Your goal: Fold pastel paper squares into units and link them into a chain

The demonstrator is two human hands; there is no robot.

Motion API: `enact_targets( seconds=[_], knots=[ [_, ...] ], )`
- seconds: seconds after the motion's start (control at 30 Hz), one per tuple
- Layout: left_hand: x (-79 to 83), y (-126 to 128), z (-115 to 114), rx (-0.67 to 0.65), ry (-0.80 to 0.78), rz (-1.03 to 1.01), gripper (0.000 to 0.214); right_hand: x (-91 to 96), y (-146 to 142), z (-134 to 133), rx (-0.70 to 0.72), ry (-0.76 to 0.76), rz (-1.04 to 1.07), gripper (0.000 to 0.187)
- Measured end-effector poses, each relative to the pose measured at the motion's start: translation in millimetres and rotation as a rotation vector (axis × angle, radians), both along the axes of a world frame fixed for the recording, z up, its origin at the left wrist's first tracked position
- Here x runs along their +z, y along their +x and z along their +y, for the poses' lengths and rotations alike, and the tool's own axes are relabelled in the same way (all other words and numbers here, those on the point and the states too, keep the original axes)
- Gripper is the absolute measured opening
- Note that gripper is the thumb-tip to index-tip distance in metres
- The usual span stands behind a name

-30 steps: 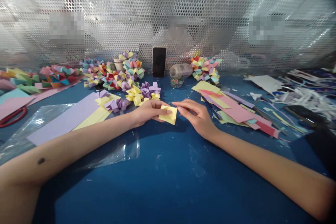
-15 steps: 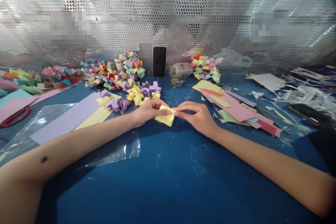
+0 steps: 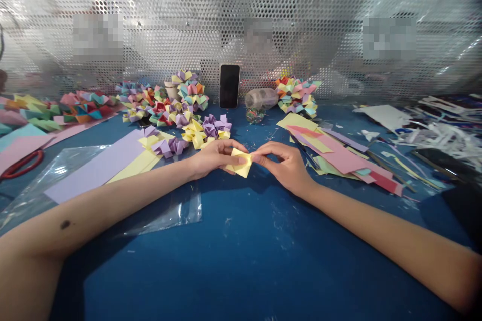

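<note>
A small folded piece of yellow paper (image 3: 243, 164) is held up above the blue table, between my two hands. My left hand (image 3: 214, 159) grips it from the left, thumb across its front and fingers behind. At its right corner, my right hand (image 3: 285, 164) pinches with thumb and index finger. Just beyond my left hand lie folded yellow paper units (image 3: 194, 134) and folded purple paper units (image 3: 217, 126). Nearer the left, more purple folded pieces (image 3: 171, 147) rest on a long purple paper sheet (image 3: 98, 165).
Behind stand a phone (image 3: 229, 86), a clear plastic bottle (image 3: 261, 98) and a multicoloured paper ball (image 3: 297, 96). Paper strips (image 3: 339, 150) lie right, near white shreds (image 3: 448, 135). Red-handled scissors (image 3: 24, 164) and a plastic bag (image 3: 176, 210) are left. A perforated metal panel (image 3: 301, 10) rises behind.
The yellow paper has turned slightly in my fingers, and its upper edge now stands a little higher. Both hands keep their grip in nearly the same place.
</note>
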State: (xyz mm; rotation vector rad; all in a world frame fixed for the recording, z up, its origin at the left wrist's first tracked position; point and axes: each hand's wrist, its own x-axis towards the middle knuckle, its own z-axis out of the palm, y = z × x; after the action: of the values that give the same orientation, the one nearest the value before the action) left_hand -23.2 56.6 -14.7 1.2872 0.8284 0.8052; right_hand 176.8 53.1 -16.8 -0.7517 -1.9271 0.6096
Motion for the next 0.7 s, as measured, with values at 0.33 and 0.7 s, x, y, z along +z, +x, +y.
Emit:
enact_targets(
  seconds=[0.33, 0.7],
  knots=[
    [2.8, 1.7, -0.1, 0.107, -0.087, -0.126, 0.016, 2.9, -0.4, -4.0, 0.029, -0.031, -0.019, 0.010],
    [-0.7, 1.2, -3.5, -0.031, 0.101, 0.056, 0.032, 5.0, 0.4, 0.4, 0.124, -0.156, -0.044, 0.016]
  ],
)
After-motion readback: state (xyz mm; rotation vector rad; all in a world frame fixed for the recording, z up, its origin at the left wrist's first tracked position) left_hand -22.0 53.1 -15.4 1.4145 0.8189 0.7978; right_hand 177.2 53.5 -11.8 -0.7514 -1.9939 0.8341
